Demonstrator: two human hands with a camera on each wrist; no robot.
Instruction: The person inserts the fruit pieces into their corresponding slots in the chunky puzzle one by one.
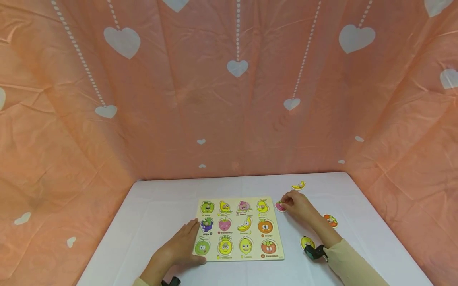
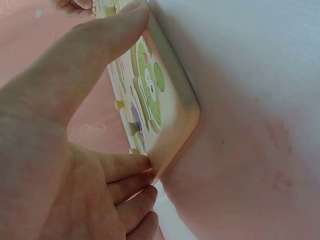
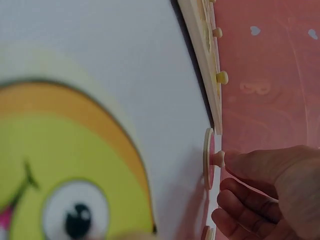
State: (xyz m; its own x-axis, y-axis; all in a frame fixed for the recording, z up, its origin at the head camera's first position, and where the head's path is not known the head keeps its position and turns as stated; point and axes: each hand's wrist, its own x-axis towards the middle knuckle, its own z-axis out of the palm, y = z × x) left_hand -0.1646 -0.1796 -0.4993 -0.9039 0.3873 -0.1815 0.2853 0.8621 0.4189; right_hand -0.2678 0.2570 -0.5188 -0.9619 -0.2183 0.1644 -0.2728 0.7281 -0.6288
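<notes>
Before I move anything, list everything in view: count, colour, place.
puzzle board: 1, cream, on table
fruit pictures: 12, mixed colours, three rows of four on board
pink piece: 1, pink, under right fingertips
banana piece: 1, yellow, beyond right hand
round piece: 1, red-orange, right of right forearm
face piece: 1, yellow-green, by right wrist
table: 1, white, below board
backdrop: orange-pink, pale hearts, behind and at sides
wrist devices: 2, black, one per wrist
sleeves: 2, beige, lower edge
left hand: 1, touching board's left edge
right hand: 1, pinching pink piece's knob
</notes>
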